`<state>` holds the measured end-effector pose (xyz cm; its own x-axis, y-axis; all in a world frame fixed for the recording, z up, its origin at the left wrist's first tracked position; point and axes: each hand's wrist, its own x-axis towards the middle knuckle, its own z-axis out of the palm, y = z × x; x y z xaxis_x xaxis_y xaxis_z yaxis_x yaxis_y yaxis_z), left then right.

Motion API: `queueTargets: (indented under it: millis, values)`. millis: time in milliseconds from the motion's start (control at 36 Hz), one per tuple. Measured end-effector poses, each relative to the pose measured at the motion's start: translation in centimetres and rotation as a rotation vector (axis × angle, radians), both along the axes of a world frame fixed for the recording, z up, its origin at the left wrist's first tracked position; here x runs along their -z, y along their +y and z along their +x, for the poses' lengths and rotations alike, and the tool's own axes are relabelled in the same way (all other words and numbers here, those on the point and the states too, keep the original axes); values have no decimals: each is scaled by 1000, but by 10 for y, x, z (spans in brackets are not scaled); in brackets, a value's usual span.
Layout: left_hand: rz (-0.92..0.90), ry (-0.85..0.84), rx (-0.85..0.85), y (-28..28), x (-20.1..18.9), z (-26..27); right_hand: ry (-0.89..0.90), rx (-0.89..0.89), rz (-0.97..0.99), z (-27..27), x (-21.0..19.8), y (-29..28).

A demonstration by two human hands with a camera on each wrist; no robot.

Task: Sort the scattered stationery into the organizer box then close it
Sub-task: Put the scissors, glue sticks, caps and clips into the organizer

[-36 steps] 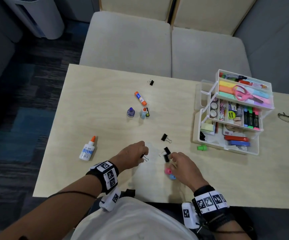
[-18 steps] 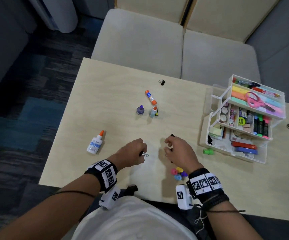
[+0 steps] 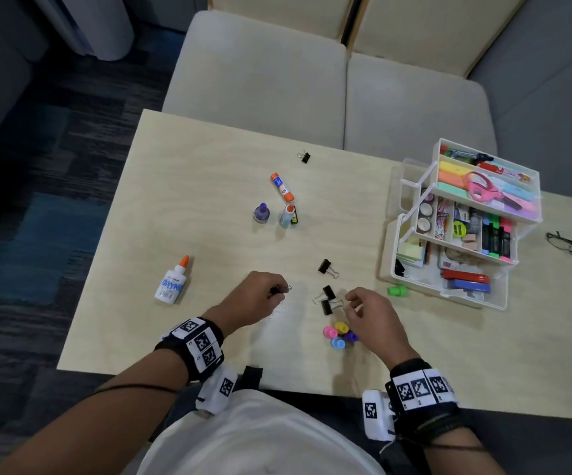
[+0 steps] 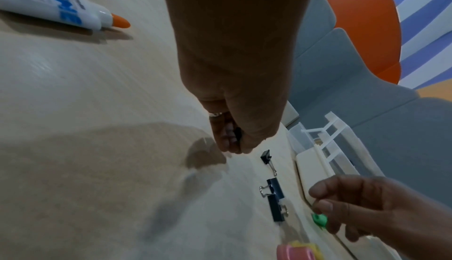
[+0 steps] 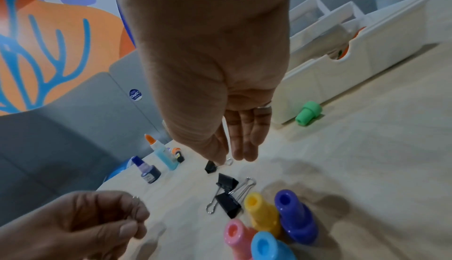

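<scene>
Black clip [image 4: 237, 133] inside left grip [image 4: 232, 109]

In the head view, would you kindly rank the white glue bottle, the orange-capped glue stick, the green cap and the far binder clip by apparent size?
1. white glue bottle
2. orange-capped glue stick
3. green cap
4. far binder clip

The last two look nearly alike, so their order is unsure.

Pale wooden table [image 3: 181, 186] with glue bottle [image 3: 171, 281], glue stick [image 3: 282, 187], binder clips [image 3: 327, 299], organizer box [image 3: 449, 289], glasses [image 3: 567, 245]
</scene>
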<state>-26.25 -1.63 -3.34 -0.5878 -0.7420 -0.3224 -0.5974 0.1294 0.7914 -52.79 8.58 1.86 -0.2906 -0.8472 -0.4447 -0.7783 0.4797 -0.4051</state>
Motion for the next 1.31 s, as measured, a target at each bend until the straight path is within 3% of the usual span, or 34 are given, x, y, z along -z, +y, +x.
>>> queueTargets:
  millis: [139, 306, 556, 889, 1083, 1194, 1306]
  values:
    - [27, 16, -88, 1, -4, -2, -76, -86, -33, 18, 0, -16]
    - [28, 6, -101, 5, -10, 5, -6, -153, 127, 39, 15, -46]
    - [45, -25, -121, 8, -13, 30, 51, -250, -6, 43, 39, -70]
    - [45, 0, -139, -15, -25, 47, 4, -206, 7, 59, 30, -100]
    - [33, 143, -207, -92, -79, 39, 31, -199, -9, 61, 30, -111]
    - [-128, 63, -215, -169, -96, 14, 30, -209, -23, 58, 34, -112]
    - [-231, -95, -94, -240, -82, -20, -38, -190, -13, 51, 41, -110]
